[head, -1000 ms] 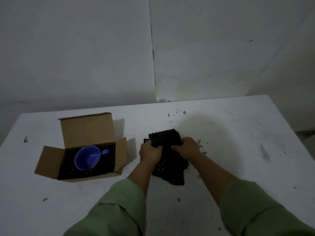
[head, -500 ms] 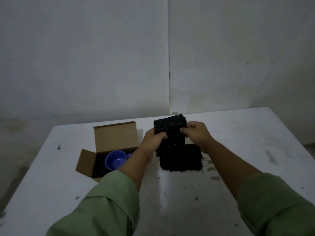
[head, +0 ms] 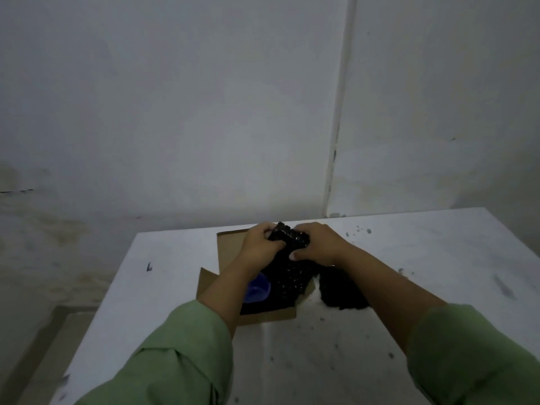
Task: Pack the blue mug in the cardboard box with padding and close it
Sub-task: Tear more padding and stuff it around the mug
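Head view: the left hand (head: 258, 247) and right hand (head: 317, 244) both grip the top edge of a black padding sheet (head: 287, 276), fingers curled round it, each grip pinching the material. The sheet hangs down into the open cardboard box (head: 230, 244) on the white table (head: 175, 287). The blue mug (head: 257, 289) sits inside the box, partly covered by the sheet and left forearm. A second black padding piece (head: 340, 290) lies on the table just right of the box.

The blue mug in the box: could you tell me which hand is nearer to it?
Left. The left hand is above the blue mug; the right hand is farther right.
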